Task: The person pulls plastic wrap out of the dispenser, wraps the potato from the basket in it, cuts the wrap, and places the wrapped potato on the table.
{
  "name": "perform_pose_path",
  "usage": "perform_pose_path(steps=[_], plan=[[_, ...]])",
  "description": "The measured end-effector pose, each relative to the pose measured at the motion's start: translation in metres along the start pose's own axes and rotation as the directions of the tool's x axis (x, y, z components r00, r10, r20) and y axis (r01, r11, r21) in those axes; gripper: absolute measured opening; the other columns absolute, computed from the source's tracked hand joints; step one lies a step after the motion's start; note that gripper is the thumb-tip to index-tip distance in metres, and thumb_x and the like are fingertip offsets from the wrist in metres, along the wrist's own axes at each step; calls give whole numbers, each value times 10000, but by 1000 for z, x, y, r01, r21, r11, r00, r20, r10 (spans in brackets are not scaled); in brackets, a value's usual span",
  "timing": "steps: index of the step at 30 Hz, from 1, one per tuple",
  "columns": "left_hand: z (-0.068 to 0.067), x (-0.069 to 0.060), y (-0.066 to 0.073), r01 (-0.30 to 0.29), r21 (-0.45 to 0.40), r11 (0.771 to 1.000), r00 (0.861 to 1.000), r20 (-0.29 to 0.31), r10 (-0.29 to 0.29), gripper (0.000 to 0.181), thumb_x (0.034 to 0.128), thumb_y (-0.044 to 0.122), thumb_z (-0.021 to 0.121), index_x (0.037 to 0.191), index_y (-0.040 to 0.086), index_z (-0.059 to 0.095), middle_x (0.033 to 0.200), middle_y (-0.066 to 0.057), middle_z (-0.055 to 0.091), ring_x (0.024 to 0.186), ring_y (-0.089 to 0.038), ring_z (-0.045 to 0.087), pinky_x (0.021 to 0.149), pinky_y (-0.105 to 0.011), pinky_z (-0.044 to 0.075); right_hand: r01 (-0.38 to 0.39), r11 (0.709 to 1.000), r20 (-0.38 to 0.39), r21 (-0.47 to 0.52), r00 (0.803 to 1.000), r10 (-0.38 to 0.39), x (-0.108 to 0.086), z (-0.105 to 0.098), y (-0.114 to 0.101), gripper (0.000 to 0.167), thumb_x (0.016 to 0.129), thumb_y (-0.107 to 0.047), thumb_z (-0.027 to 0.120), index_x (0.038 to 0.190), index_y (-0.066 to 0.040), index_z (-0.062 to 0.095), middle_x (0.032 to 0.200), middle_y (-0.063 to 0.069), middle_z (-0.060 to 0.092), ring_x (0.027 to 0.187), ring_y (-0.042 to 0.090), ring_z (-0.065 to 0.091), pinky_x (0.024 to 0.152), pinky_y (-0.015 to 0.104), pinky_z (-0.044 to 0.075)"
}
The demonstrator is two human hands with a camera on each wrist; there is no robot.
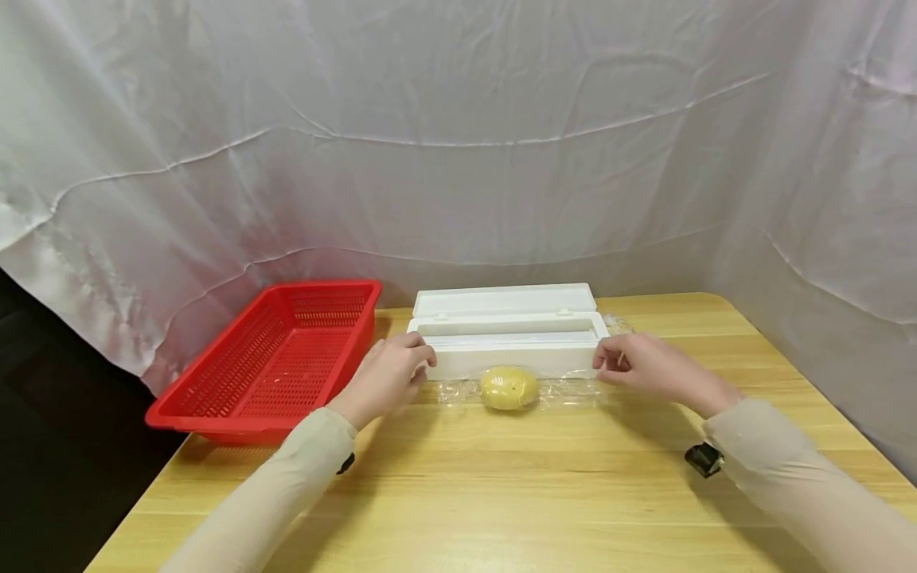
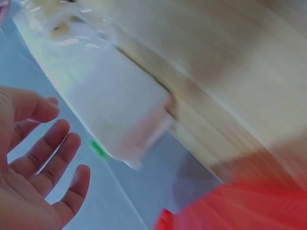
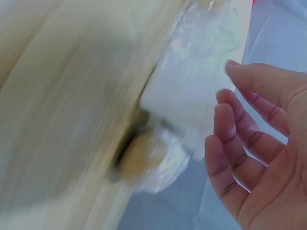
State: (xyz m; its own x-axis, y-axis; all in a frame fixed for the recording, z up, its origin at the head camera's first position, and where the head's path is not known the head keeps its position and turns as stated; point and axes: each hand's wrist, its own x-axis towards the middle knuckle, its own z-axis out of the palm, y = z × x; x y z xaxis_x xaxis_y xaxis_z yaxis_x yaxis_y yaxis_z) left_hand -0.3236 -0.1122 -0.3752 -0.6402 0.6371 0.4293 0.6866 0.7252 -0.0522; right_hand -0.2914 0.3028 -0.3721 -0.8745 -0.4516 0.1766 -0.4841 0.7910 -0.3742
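A white cling film dispenser (image 1: 510, 362) stands on the table with its lid (image 1: 505, 300) raised. Against its front lies a yellow potato (image 1: 509, 387) under clear cling film (image 1: 569, 391), which stretches out to both sides. My left hand (image 1: 390, 374) is at the dispenser's left end; the left wrist view shows its fingers (image 2: 50, 148) loosely bent, holding nothing. At the other end is my right hand (image 1: 648, 368), its fingers (image 3: 240, 139) relaxed and apart from the film in the right wrist view. Whether either hand touches the dispenser is unclear.
To the left sits a red plastic basket (image 1: 325, 342), partly over the table's left edge. Beyond the dispenser's right end lies another film-wrapped yellowish item (image 3: 148, 160), mostly hidden by my right hand in the head view. A pale cloth (image 1: 501, 199) hangs behind the wooden table (image 1: 501, 485).
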Motion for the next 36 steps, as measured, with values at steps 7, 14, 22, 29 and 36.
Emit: perform_pose_path(steps=[7,14,22,29,36], plan=[[8,20,36,-79,-36,996,996,40,80,175,967,247,807,1132,188,816,1037,28,727,946,-185,684,789,-387,567,96,995,-5,-23,995,-96,22,18,-36,243,973,-214,797,1187,-100,806,1071,37,773,735,27,653,693,277,566],[25,33,58,-98,7,995,986,135,96,299,1015,348,759,1285,221,766,1209,41,755,1154,-194,673,933,-448,579,144,988,44,-56,989,-141,41,45,-53,372,996,-293,776,1308,-90,771,1264,97,771,972,227,767,851,407,637],[34,35,56,-74,-34,997,983,164,79,325,996,325,784,1303,219,773,1217,59,774,1128,-177,661,923,-419,550,225,974,-9,-31,974,-226,50,55,-49,313,949,-98,806,1257,-51,788,1199,125,805,1111,310,775,962,455,626],[36,38,51,-119,-107,987,983,124,132,287,974,256,810,1250,180,804,1162,30,801,1068,-179,698,885,-390,583,169,986,-31,9,985,-168,51,53,-48,248,917,-123,842,1164,-106,832,1143,67,827,1000,235,803,862,377,647],[36,38,49,-95,-152,984,982,146,117,335,939,200,846,1268,193,780,1227,37,790,1108,-172,695,907,-401,574,152,982,36,114,987,-157,52,46,-50,145,984,-220,795,1088,-126,832,1046,-10,826,787,49,706,724,246,590]])
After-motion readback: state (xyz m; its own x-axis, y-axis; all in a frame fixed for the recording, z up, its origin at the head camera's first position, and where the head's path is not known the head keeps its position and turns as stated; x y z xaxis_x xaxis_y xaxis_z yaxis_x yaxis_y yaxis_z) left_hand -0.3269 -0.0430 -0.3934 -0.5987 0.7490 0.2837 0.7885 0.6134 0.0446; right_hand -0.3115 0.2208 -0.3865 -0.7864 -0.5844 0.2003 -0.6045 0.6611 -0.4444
